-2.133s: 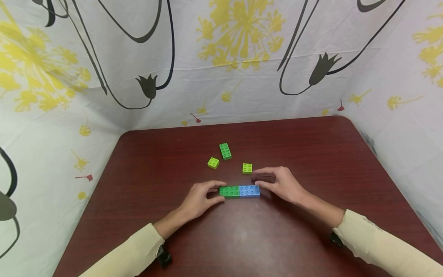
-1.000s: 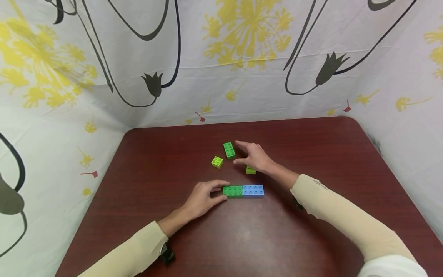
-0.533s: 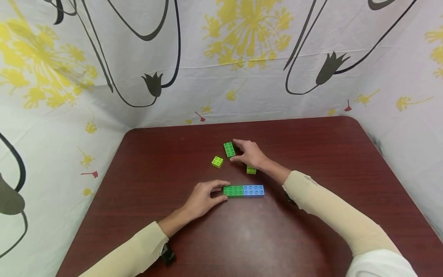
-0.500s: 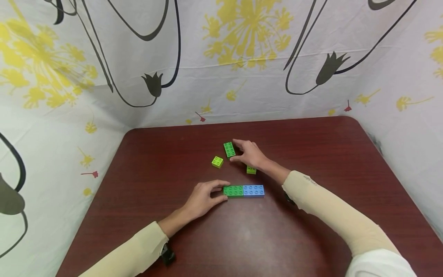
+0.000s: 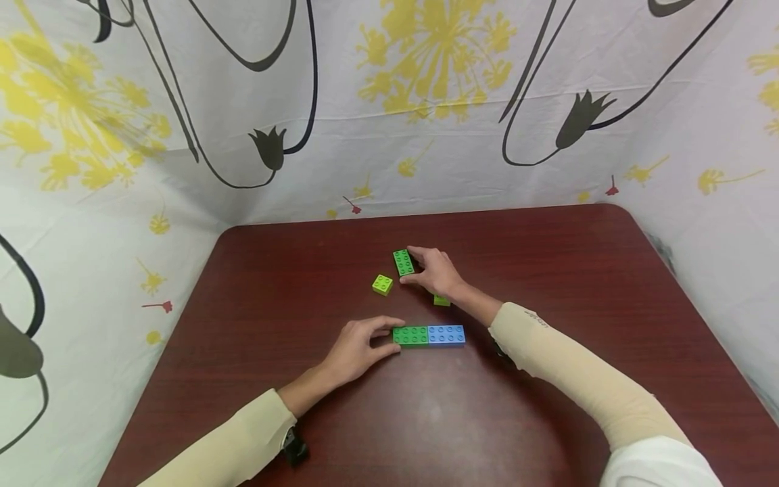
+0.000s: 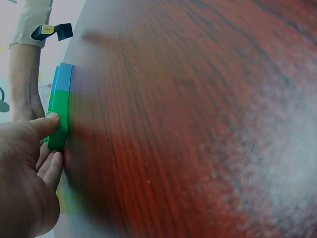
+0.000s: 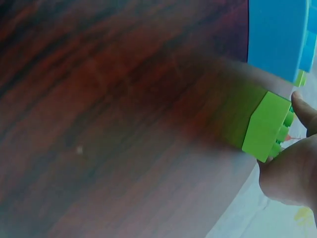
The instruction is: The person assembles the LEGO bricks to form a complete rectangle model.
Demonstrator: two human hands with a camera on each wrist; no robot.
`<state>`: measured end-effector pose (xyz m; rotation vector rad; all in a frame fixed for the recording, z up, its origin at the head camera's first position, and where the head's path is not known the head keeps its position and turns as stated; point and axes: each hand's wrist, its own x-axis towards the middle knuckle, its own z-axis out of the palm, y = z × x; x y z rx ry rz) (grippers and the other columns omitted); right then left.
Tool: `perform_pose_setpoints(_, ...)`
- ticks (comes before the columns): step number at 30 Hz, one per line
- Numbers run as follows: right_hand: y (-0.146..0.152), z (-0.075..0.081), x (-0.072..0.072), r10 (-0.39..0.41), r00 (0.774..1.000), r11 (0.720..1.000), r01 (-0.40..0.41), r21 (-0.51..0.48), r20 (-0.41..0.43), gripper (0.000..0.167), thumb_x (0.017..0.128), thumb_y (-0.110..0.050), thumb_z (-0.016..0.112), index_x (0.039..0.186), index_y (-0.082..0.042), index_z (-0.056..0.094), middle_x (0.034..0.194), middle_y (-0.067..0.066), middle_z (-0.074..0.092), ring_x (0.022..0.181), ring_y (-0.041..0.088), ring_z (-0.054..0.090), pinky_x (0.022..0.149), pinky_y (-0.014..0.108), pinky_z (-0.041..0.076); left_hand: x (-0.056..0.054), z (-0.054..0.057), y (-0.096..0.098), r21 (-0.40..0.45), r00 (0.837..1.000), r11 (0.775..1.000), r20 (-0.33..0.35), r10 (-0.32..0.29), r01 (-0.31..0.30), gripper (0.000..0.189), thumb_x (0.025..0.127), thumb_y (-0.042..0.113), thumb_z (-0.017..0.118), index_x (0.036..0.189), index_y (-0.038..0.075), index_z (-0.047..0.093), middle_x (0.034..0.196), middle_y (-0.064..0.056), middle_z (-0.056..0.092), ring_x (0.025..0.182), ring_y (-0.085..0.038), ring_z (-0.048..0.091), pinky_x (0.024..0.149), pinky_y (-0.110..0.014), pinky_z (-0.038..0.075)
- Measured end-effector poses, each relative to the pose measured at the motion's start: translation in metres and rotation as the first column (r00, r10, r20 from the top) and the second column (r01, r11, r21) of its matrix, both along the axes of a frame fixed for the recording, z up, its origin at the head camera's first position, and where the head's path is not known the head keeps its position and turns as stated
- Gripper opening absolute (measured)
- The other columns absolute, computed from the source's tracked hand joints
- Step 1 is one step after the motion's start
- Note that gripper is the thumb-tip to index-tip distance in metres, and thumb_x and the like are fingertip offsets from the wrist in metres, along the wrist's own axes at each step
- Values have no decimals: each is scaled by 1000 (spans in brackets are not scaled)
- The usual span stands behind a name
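Observation:
In the head view my left hand (image 5: 349,352) holds the left end of a row of two toy building bricks, its thumb and fingers on opposite sides of the green brick (image 5: 410,337). A blue brick (image 5: 446,335) sits end to end with that one. The left wrist view has my thumb against the side of the green brick (image 6: 59,106). Farther back, my right hand (image 5: 439,272) has its thumb and index finger around the two ends of another green brick (image 5: 403,262) lying on the table. Under this hand is a lime-green brick (image 5: 441,302), partly hidden.
Another lime-green brick (image 5: 382,285) lies left of my right hand. All stand on a dark red wooden table (image 5: 517,406). A white cloth (image 5: 341,88) with flower prints hangs close around the table's back and sides.
My right hand has left the blue brick's end, gone back and left over a lime-green brick, and closed in on the far green brick. The left hand keeps its place.

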<state>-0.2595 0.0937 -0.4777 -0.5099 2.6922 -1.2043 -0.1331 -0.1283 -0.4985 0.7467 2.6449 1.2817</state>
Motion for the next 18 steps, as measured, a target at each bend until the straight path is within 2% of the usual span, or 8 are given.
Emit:
perform_pose_setpoints(9, -8, -3, 2, -51, 996, 992, 59, 108, -68, 81, 92, -29, 87, 157, 1, 48, 154, 19, 55, 138, 37, 56, 109, 51, 50, 0, 0, 1, 1, 1000, 1000, 3, -3, 3, 42, 93, 16, 85, 133, 16, 74, 133, 3, 73, 118, -10, 71, 98, -27, 56)
perform_pose_setpoints(14, -10, -3, 2, -62, 994, 990, 73, 122, -88, 75, 94, -25, 86, 156, -1, 51, 152, 18, 57, 129, 39, 62, 103, 52, 54, 0, 1, 0, 1, 1000, 1000, 3, 1, -1, 42, 93, 15, 86, 133, 15, 74, 133, 3, 73, 118, -10, 71, 98, -27, 56)
perform_pose_setpoints(18, -9, -3, 2, -63, 995, 992, 71, 101, -84, 72, 94, -22, 85, 155, 0, 52, 153, 17, 57, 132, 38, 60, 105, 52, 53, 1, 1, 1, -4, 1000, 1000, 3, 4, -4, 43, 93, 14, 86, 133, 15, 74, 133, 3, 73, 118, -9, 70, 98, -26, 56)
